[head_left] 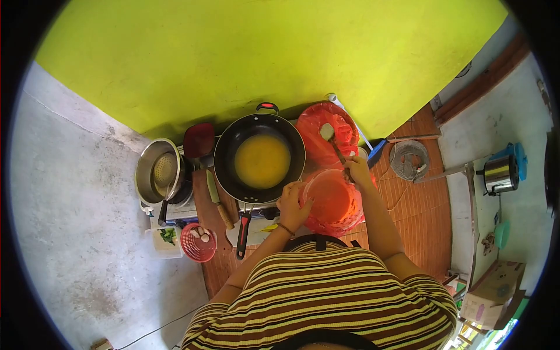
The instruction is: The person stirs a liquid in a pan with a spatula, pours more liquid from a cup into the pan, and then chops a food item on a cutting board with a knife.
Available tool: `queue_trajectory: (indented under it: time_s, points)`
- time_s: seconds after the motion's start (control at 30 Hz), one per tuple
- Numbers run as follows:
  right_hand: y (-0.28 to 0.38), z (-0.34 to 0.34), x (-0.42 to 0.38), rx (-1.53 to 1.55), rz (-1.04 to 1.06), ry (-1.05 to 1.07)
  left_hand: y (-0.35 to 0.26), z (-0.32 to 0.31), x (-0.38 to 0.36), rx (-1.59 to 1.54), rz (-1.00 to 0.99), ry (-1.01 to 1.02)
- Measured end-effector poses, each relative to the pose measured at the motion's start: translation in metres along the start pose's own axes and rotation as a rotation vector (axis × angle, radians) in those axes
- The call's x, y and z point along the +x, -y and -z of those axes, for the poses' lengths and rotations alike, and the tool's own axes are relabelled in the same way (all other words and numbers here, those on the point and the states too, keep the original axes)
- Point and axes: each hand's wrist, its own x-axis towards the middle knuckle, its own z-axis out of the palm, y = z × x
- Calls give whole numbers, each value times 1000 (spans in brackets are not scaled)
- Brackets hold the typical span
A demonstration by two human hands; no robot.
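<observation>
My right hand [357, 171] is closed around the handle of a spoon [337, 150]. The spoon's pale, rounded end lies over a red plastic bag [315, 144]. Below it stands a see-through round tub [331, 199] that looks orange-red, with red plastic around it. My left hand [293, 205] is closed on the tub's left rim, thumb toward the inside. To the left, a black frying pan [226, 166] with yellow oil [262, 161] sits on the stove, its handle pointing toward me.
Left of the pan are a knife [213, 188] on a wooden board [205, 201], a red turner [199, 140] and a metal pot [146, 170]. Nearer are a pink basket [189, 248] with garlic and a clear box [165, 249] with greens. A green wall [268, 52] stands behind.
</observation>
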Motion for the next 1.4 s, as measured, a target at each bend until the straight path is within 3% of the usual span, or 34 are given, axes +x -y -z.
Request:
queue_trajectory:
  time_s: [0.47,1.07,1.27,1.4]
  points:
    - [7,18,-9,404,-222,161,1,5,-1,-74,25,31]
    - [18,21,-56,467,-115,92,4,11,-7,-99,13,12]
    - [11,1,-48,87,115,-109,3,11,-11,-98,10,14]
    - [3,-2,-37,55,136,-103,6,11,-14,-117,19,13]
